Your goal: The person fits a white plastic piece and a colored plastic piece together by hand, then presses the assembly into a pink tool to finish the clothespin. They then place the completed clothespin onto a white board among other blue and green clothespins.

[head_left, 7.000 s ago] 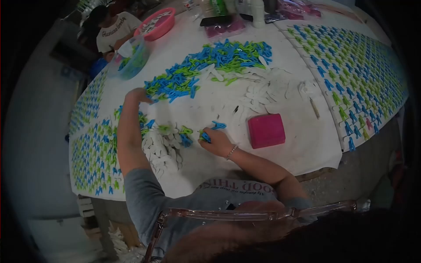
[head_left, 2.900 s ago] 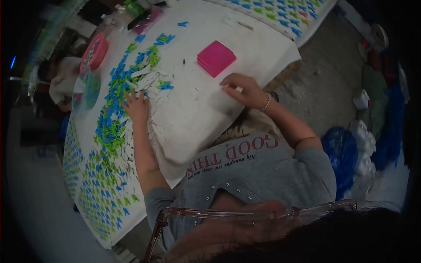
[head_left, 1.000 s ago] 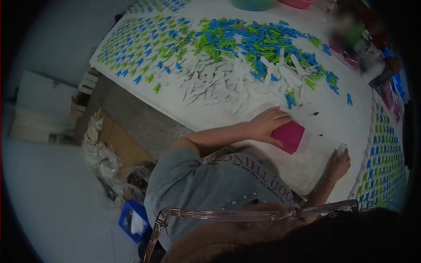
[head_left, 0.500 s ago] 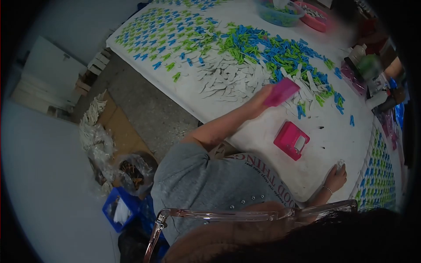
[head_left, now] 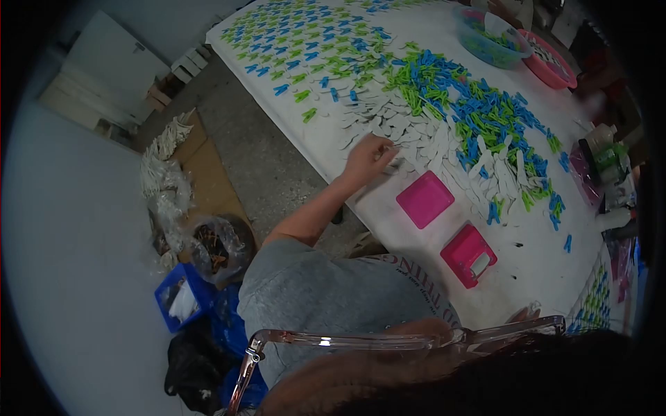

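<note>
My left hand (head_left: 368, 159) hovers at the near edge of a heap of whitish flat pieces (head_left: 409, 130), its fingers bent and the thumb a little apart, with nothing visible between them. To its right a shallow magenta tray (head_left: 425, 200) lies on the white table. Beyond that sits a pink device with a pale panel (head_left: 466, 251). At the lower right, my right hand (head_left: 525, 313) is partly hidden by the glasses frame; a small pale, shiny object shows at its fingertips, too small to name.
Blue and green clips (head_left: 479, 114) are piled beyond the whitish pieces. Rows of clips cover the table's far left. A clear basin (head_left: 489, 52) and a pink basin (head_left: 551, 69) stand at the back. On the floor at left are a blue crate (head_left: 166, 299) and plastic bags.
The magenta tray, held in my left hand before, now lies on the table. That hand has moved left to the whitish pieces. The view has shifted, and my right hand appears lower.
</note>
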{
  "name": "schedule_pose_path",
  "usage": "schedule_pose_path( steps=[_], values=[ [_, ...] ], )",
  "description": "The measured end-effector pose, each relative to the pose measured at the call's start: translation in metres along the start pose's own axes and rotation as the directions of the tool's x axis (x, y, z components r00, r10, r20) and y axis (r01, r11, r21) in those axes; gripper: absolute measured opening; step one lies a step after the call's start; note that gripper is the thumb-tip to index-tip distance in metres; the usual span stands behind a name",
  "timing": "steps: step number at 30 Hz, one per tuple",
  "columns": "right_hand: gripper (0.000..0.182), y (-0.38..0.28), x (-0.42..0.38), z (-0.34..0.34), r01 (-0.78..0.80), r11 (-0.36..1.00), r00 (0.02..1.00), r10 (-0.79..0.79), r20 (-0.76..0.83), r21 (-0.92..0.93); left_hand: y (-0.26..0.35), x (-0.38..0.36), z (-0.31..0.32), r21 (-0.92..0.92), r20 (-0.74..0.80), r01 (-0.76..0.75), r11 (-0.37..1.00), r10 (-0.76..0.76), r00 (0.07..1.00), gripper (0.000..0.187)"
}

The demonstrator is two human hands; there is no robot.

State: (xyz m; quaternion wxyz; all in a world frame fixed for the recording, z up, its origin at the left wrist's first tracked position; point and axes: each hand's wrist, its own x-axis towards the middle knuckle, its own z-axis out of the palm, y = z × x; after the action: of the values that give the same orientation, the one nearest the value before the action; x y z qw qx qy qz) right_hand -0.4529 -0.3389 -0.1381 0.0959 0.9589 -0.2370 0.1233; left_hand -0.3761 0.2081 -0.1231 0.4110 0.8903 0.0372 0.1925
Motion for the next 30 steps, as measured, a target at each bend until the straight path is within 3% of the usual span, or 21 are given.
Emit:
schedule_pose_path(
  steps=[2,3,4,5,6,7,8,9,10,11,15,17,18,20,21,23,24,26,27,29,30],
  values=[
    [0.041,0.003,-0.001,0.001,-0.013,1.0,1.0,0.012,0.022,0.026,-0.038,0.008,-0.034,0.448,-0.277,-0.153,0.881,0.299,0.913,0.05],
    [0.041,0.007,0.001,0.011,-0.007,1.0,1.0,0.006,0.021,0.028,-0.055,0.008,-0.052,0.453,-0.357,0.015,0.891,0.166,0.919,0.064],
    [0.041,0.011,0.006,0.027,0.274,0.956,0.879,-0.206,-0.429,0.103,-0.072,0.009,-0.067,0.444,-0.436,0.182,0.878,0.034,0.9,0.079],
    [0.041,0.014,0.009,0.037,0.538,0.842,0.532,-0.3,-0.792,0.043,-0.093,0.011,-0.077,0.445,-0.439,0.188,0.876,0.03,0.898,0.079],
    [0.041,0.017,0.008,0.042,0.545,0.837,0.531,-0.304,-0.791,0.044,-0.115,0.012,-0.085,0.511,-0.422,0.349,0.786,-0.124,0.898,0.094],
    [0.041,0.02,0.006,0.045,0.477,0.875,0.636,-0.278,-0.719,0.084,-0.124,0.015,-0.091,0.571,-0.415,0.487,0.66,-0.28,0.866,0.11],
    [0.041,0.021,0.004,0.048,0.401,0.909,0.731,-0.245,-0.636,0.111,-0.132,0.02,-0.092,0.572,-0.413,0.493,0.656,-0.289,0.864,0.11],
    [0.041,0.021,0.004,0.045,0.406,0.908,0.733,-0.254,-0.631,0.106,-0.131,0.027,-0.093,0.54,-0.349,0.517,0.664,-0.382,0.856,0.116],
    [0.041,0.021,0.005,0.038,0.203,0.971,0.923,-0.146,-0.356,0.129,-0.13,0.034,-0.093,0.507,-0.278,0.543,0.669,-0.469,0.838,0.122],
    [0.041,0.019,0.007,0.033,-0.004,0.997,0.999,0.009,-0.053,0.082,-0.131,0.04,-0.092,0.506,-0.275,0.55,0.665,-0.479,0.833,0.122],
    [0.041,0.012,0.007,0.029,-0.001,1.0,0.998,0.0,-0.058,-0.019,-0.14,0.071,-0.081,0.513,-0.233,0.439,0.737,-0.373,0.898,0.124],
    [0.04,0.027,0.007,0.048,0.055,0.981,0.981,-0.019,-0.194,0.185,-0.141,0.094,-0.076,0.465,-0.23,0.404,0.788,-0.333,0.914,0.125],
    [0.04,0.023,0.006,0.045,0.048,0.983,0.981,-0.012,-0.195,0.178,-0.137,0.107,-0.075,0.396,-0.253,0.373,0.839,-0.291,0.923,0.125],
    [0.039,0.015,0.006,0.04,0.308,0.945,0.85,-0.222,-0.478,0.109,-0.136,0.132,-0.068,0.316,-0.274,0.328,0.89,-0.245,0.93,0.125],
    [0.039,0.02,0.008,0.044,0.3,0.948,0.848,-0.217,-0.483,0.102,-0.136,0.144,-0.063,0.362,-0.251,0.295,0.884,-0.213,0.944,0.124],
    [0.037,0.035,0.01,0.059,0.124,0.983,0.958,-0.083,-0.276,0.136,-0.144,0.168,-0.053,0.4,-0.226,0.25,0.882,-0.17,0.959,0.123],
    [0.037,0.035,0.012,0.06,0.116,0.984,0.957,-0.074,-0.282,0.134,-0.155,0.177,-0.044,0.469,-0.2,0.193,0.862,-0.109,0.974,0.121],
    [0.036,0.034,0.013,0.057,0.001,0.992,0.992,0.016,-0.126,0.129,-0.168,0.2,-0.035,0.53,-0.166,0.127,0.839,-0.045,0.985,0.119],
    [0.036,0.033,0.012,0.056,-0.004,0.992,0.992,0.021,-0.128,0.125,-0.174,0.212,-0.035,0.55,-0.162,0.108,0.828,-0.021,0.986,0.115],
    [0.036,0.029,0.008,0.056,0.209,0.965,0.919,-0.138,-0.368,0.159,-0.196,0.239,-0.041,0.601,-0.157,0.087,0.795,0.011,0.988,0.107],
    [0.036,0.026,0.006,0.056,0.206,0.966,0.919,-0.135,-0.369,0.159,-0.214,0.256,-0.044,0.683,-0.209,0.15,0.715,-0.005,0.978,0.104]
  ],
)
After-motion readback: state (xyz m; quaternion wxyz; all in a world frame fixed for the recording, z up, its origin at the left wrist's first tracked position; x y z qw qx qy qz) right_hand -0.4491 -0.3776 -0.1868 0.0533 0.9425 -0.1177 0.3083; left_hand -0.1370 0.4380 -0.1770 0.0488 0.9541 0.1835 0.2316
